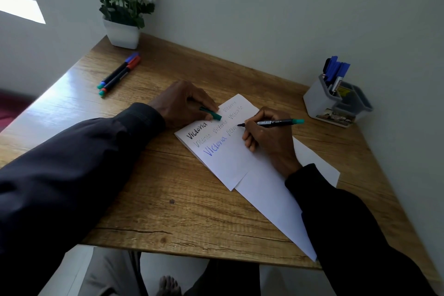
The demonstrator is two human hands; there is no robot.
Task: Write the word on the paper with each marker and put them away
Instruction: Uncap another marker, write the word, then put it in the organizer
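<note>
Right hand (269, 137) is curled tight round the black marker with a green end (276, 122) at centre frame, its tip down at the white folded paper (230, 163) beside the rows of "Victoria". Left hand (182, 103), just left of it, pinches the green marker cap (211, 113) at the sheet's top edge. Two capped markers, blue and red (119, 72), lie together upper left on the wooden table (168, 199); the grey plastic pen holder (322, 101) stands right.

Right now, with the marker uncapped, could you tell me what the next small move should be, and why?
Probably start writing the word. The right hand grips the green-ended marker with its nib at the paper, just past the last faint "Victoria", and the left hand holds the green cap at the paper's edge.
</note>
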